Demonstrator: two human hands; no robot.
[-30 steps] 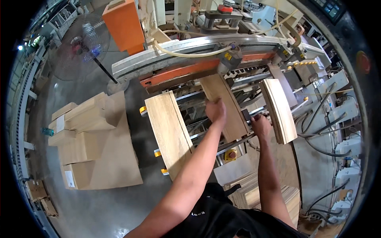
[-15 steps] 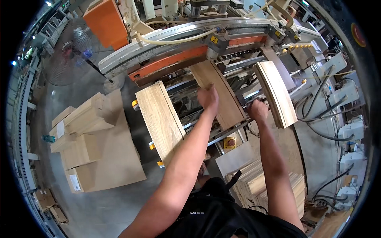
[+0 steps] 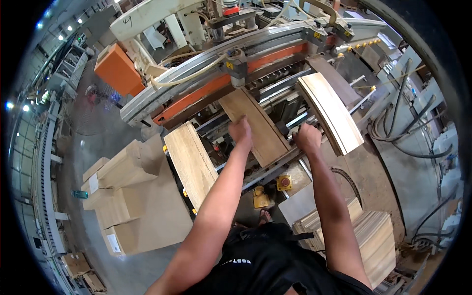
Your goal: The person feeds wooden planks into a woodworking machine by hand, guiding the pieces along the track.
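Observation:
A brown wooden board (image 3: 265,140) lies across the machine's rails in front of me. My left hand (image 3: 240,132) is closed on its left edge, the thumb on the upper face and the other fingers partly hidden. To the right of the board, my right hand (image 3: 309,138) is curled into a fist at a dark part of the machine frame; what it grips is hidden. A stack of pale boards (image 3: 332,110) sits just beyond my right hand. Left of my left forearm lies a light wood-grain board (image 3: 189,160) on the supports.
A metal beam with an orange strip (image 3: 196,98) spans the far side. A yellow box with a red button (image 3: 284,182) is below the board. More stacked boards (image 3: 376,236) stand at lower right. Wrapped cardboard bundles (image 3: 123,179) lie on the left; cables (image 3: 393,132) hang right.
The whole view has shifted, and the machine appears lower and further left. Both hands stay at about the same places by the brown board.

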